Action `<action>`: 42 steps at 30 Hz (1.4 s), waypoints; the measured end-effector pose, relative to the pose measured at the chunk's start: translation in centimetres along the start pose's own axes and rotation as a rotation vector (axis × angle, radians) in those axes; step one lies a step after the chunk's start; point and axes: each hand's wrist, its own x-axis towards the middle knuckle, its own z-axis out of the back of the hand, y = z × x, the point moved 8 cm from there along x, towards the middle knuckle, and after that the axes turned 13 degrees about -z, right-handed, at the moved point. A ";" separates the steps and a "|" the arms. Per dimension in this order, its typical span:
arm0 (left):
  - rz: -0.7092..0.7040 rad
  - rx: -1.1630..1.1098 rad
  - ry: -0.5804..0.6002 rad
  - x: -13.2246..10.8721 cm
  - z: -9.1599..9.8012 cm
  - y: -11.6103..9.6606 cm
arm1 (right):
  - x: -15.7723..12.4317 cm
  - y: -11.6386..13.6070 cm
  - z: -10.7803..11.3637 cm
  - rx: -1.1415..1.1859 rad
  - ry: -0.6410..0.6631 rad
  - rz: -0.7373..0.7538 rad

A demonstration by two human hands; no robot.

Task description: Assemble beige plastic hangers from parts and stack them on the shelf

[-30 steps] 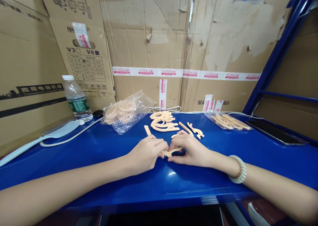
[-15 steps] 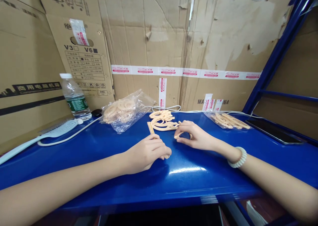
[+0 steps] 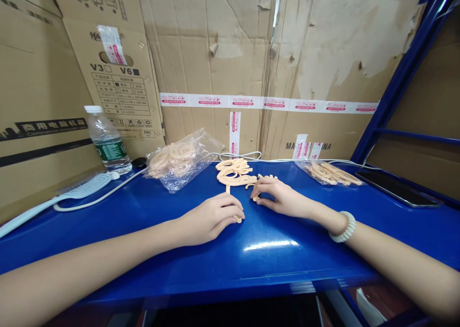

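Left hand (image 3: 215,217) palm down, fingers curled tight around a peach strip (image 3: 237,219), just in front of the loose pile (image 3: 235,174). Right hand (image 3: 278,197) low, just right of the pile, fingertips pinched on a small peach piece (image 3: 256,198). A second ago joined on one part, further from the pile; now apart.

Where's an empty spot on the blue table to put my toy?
Bare blue table shows up front, this side of the left hand and right hand, and between the white cable and left hand. The back is crowded: bottle, bags, plastic pieces.
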 end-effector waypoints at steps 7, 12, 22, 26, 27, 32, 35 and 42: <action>-0.006 0.024 -0.005 -0.1 0.1 0.7 | 0.2 0.1 0.0 0.023 0.034 -0.015; -0.032 0.028 -0.011 -0.1 0.2 1.0 | 0.1 0.3 0.3 0.032 0.041 -0.012; -0.079 0.066 -0.036 -0.3 0.6 1.5 | -0.1 -2.1 4.6 0.013 -0.148 -0.140; -0.078 0.035 0.007 -0.2 0.4 0.5 | -0.2 -2.2 5.4 0.012 -0.183 -0.181; -0.076 0.031 0.019 -0.1 0.3 0.3 | -0.3 -2.2 5.4 0.019 -0.184 -0.188; -0.038 0.030 0.010 0.0 0.4 0.5 | -0.1 -2.0 4.6 0.045 -0.143 -0.205; -0.017 0.019 -0.010 -0.1 0.5 1.4 | -0.1 -1.8 4.2 0.049 -0.122 -0.208; 0.029 -0.006 -0.049 -0.3 0.8 2.3 | -0.1 -1.6 4.2 0.037 -0.111 -0.221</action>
